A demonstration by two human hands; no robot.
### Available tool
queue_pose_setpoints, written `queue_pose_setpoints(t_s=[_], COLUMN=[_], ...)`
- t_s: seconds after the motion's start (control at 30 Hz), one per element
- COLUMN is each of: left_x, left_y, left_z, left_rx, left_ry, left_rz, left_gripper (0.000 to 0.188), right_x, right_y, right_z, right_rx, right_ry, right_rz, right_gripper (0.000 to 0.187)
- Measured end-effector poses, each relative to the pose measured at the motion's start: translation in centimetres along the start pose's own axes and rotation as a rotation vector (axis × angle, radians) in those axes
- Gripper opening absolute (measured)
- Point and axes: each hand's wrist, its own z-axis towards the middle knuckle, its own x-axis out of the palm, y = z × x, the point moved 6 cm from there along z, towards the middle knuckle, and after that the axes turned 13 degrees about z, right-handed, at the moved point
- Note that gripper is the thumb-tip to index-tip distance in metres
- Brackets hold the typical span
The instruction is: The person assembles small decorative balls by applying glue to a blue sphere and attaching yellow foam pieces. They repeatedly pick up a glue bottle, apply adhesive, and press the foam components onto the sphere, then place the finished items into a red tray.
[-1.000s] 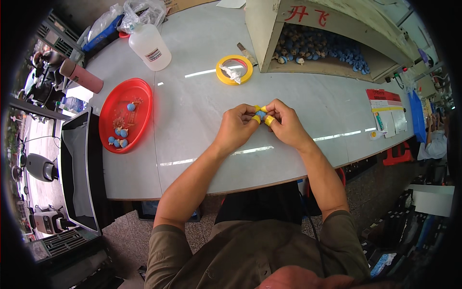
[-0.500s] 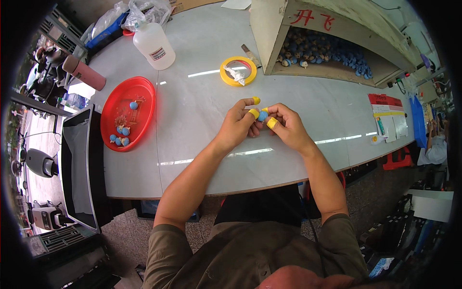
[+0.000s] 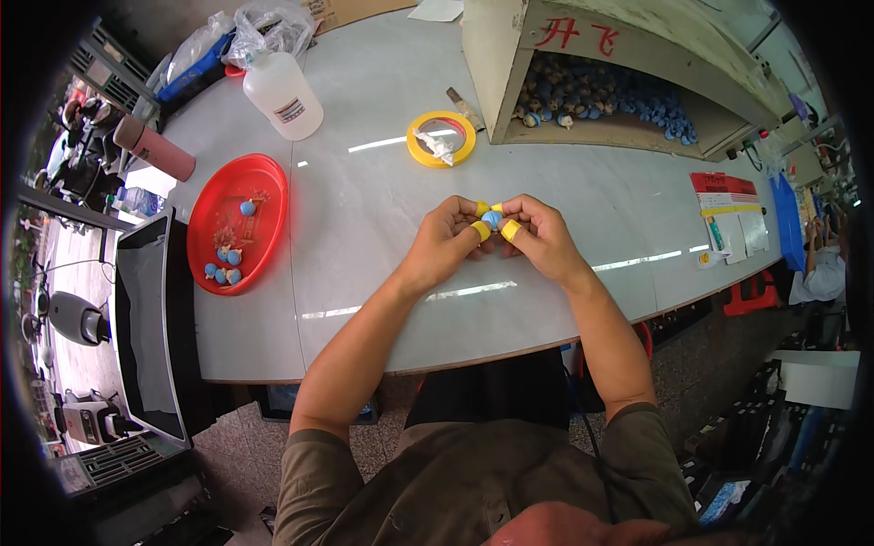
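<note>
Between my hands, over the middle of the table, is a small blue figurine piece (image 3: 492, 219), round and mostly covered by fingers. My left hand (image 3: 442, 244) pinches it from the left, and my right hand (image 3: 543, 238) grips it from the right. Yellow tape wraps the thumb and a fingertip on each hand. To the left, a red oval tray (image 3: 277, 246) holds several similar blue-and-cream pieces (image 3: 228, 256). Beyond my hands lies a yellow ring-shaped holder (image 3: 416, 150) with crumpled white material (image 3: 439, 146) in it.
A pale box shelf (image 3: 499, 86) full of blue pieces (image 3: 601, 89) stands at the back right. At the back left are a white plastic bottle (image 3: 284, 96) and a pink flask (image 3: 155, 148). A black bin (image 3: 187, 337) adjoins the table's left edge; papers (image 3: 733, 214) lie right.
My left index finger, raised away from the piece before, has come down onto it. Both hands now close around the blue piece. The whole view has shifted slightly.
</note>
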Motion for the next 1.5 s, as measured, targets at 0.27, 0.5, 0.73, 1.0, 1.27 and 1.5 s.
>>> queue_pose_setpoints(t_s=[0.27,0.5,0.73,1.0,1.27,1.5], left_x=[0.1,-0.1,-0.1,-0.1,0.0,-0.2], left_y=[0.2,0.3,1.1,1.0,0.2,-0.2], left_z=[0.2,0.3,0.6,0.4,0.5,0.4], left_rx=[0.058,0.076,0.073,0.092,0.017,-0.044], left_ry=[-0.031,-0.041,-0.069,-0.111,-0.074,-0.002], left_rz=[-0.073,-0.027,-0.018,0.046,-0.069,-0.02], left_gripper=[0.027,0.027,0.026,0.028,0.027,0.03], right_x=[-0.3,-0.3,-0.4,-0.5,-0.2,-0.2], right_y=[-0.1,-0.3,-0.8,-1.2,-0.4,-0.4], right_z=[0.1,0.2,0.3,0.3,0.2,0.2], right_rx=[-0.034,-0.013,-0.04,-0.089,-0.048,0.033], right_ry=[-0.012,-0.02,-0.013,-0.019,-0.04,-0.021], right_rz=[-0.05,-0.093,-0.176,-0.242,-0.177,-0.109], right_gripper=[0.019,0.014,0.013,0.013,0.012,0.018])
